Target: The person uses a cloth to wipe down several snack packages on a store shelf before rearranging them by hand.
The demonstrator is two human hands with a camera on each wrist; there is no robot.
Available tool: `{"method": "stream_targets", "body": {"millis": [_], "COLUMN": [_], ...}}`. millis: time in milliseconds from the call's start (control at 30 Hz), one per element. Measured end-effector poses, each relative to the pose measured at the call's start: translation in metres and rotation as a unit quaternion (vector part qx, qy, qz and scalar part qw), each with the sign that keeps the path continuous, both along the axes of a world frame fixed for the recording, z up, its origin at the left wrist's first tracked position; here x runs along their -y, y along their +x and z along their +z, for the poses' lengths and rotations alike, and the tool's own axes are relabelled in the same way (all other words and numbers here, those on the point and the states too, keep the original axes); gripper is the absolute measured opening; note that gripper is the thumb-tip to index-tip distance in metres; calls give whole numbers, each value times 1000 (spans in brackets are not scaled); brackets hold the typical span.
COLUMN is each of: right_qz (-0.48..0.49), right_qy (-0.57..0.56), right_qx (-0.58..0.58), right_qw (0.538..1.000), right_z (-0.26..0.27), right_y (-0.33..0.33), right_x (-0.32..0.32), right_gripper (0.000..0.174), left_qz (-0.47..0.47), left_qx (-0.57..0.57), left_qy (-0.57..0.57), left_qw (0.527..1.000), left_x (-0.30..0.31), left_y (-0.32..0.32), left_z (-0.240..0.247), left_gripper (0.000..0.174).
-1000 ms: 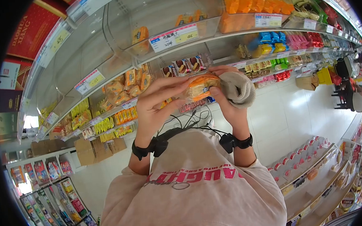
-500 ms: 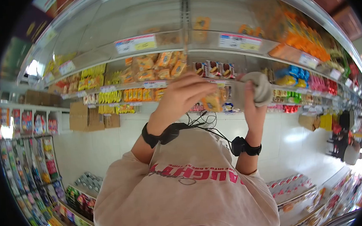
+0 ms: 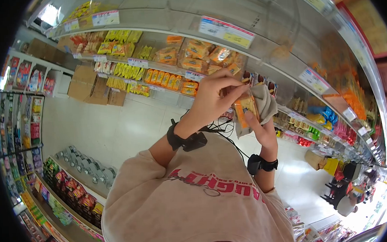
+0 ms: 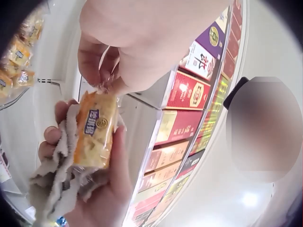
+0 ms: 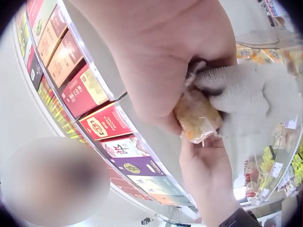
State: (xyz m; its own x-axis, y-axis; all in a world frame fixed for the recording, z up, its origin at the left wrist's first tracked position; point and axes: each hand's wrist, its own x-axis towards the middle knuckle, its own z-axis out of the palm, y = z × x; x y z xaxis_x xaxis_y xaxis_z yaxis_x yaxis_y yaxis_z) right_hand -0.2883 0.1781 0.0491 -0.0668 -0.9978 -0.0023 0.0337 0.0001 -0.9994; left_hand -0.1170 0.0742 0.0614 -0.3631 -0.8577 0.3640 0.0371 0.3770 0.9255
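A small snack in a clear wrapper (image 3: 245,109), yellow-orange with a dark blue label, is held between both hands. My right hand (image 3: 264,132) grips its lower part, the thumb lying along one face. That same hand also holds a grey-beige knit glove (image 3: 267,102), bunched behind the snack. From above, my left hand (image 3: 212,95) pinches the upper end of the wrapper between thumb and fingers. In the left wrist view the pinched plastic is gathered at the top of the snack (image 4: 97,135). The near hand hides part of the snack (image 5: 199,116) in the right wrist view.
Shelves ahead carry orange snack packs (image 3: 198,54), yellow packs (image 3: 124,38) and price tags (image 3: 225,32). Gift boxes (image 4: 187,90) line an upper shelf. A cardboard box (image 3: 85,83) stands at the left, a low goods rack (image 3: 73,190) at lower left. Another person (image 3: 347,204) sits far right.
Earlier both hands held the snack level; then they moved blurrily, and now the left hand pinches the wrapper's upper end. The snack stands more upright, and the view has turned along the shelves.
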Motion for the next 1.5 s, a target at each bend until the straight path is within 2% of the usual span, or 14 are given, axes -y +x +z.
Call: {"method": "stream_targets", "body": {"millis": [133, 400, 533, 567, 667, 767, 867, 967, 1067, 1167, 1300, 1367, 1433, 1500], "right_qz": [-32, -22, 4, -2, -18, -4, 1, 55, 92, 111, 52, 115, 183, 214], "right_qy": [-14, 4, 15, -62, -95, -188, -113, -61, -58, -20, -50, 35, 22, 21], "right_qx": [-107, -198, -211, -242, -347, -466, -589, -661, -696, -642, -544, -450, -392, -395], "right_qw": [994, 980, 977, 968, 933, 865, 801, 746, 709, 758, 836, 885, 901, 893], "right_z": [-15, -40, -42, -51, -65, -79, -83, -88, -98, -72, -44, -30, -2, -20], "right_y": [25, 78, 115, 124, 142, 154, 178, 195, 202, 188, 159, 140, 131, 110], "right_x": [35, 119, 161, 174, 201, 224, 236, 254, 267, 268, 227, 190, 156, 127], "right_gripper": [53, 44, 48, 52, 55, 58, 54, 48, 42, 40, 42, 45, 47, 47], "left_qz": [56, -5, 32, 38, 123, 256, 323, 320, 231, 221, 244, 205, 182, 174], "left_qx": [-17, -34, -197, -227, -271, -188, -138, -5, 213, 226, 295, 343, 427, 473], "left_qy": [56, 261, 321, 324, 260, 207, 165, 79, 19, 55, -59, -86, -99, -133], "left_qw": [997, 965, 926, 918, 919, 925, 922, 944, 949, 947, 922, 913, 880, 854], "left_x": [18, 68, 96, 101, 114, 118, 124, 125, 131, 127, 129, 126, 127, 130], "left_y": [29, 108, 136, 140, 146, 150, 154, 159, 163, 155, 151, 148, 141, 131], "left_z": [-14, -56, -94, -100, -115, -128, -138, -142, -155, -150, -158, -151, -155, -164], "left_gripper": [9, 19, 26, 34, 41, 44, 43, 44, 46, 44, 34, 33, 36, 40]}}
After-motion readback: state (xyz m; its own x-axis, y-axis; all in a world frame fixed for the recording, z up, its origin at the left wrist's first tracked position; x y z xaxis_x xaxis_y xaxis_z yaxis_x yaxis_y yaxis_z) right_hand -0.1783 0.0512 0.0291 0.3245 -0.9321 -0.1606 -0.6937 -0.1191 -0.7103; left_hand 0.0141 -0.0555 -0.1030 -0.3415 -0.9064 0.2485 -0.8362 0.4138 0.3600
